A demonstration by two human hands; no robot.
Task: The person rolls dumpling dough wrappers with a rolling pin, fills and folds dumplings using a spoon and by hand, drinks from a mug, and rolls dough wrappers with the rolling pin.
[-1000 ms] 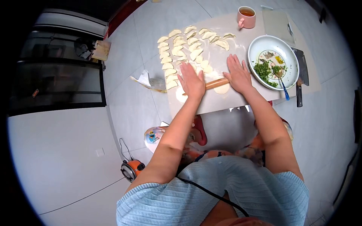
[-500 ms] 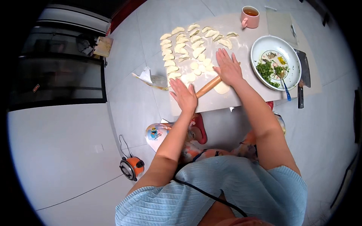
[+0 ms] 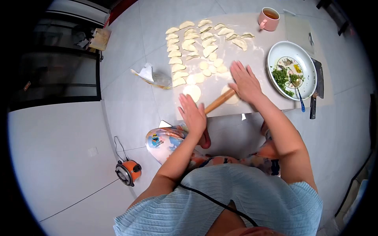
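Note:
A wooden rolling pin (image 3: 219, 102) lies slanted under both palms near the table's front edge. My left hand (image 3: 193, 116) rests on its lower left end, fingers extended. On the upper right end lies my right hand (image 3: 245, 83), flat with fingers stretched out. The pin crosses a thin round dough wrapper (image 3: 232, 96). Another flat round wrapper (image 3: 192, 93) sits just beyond my left hand. Small dough pieces (image 3: 212, 69) lie farther back, beside rows of folded dumplings (image 3: 175, 54).
At the right stands a white bowl (image 3: 273, 72) with chopped greens and a blue-handled spoon (image 3: 301, 103). A cleaver (image 3: 318, 84) lies beside it. A pink mug (image 3: 269, 23) stands at the back. An orange appliance (image 3: 128, 172) is on the floor at the left.
The rolling pin has gone from nearly level to slanted, its left end moving nearer to me. My left hand has moved toward me with it, uncovering the left wrapper.

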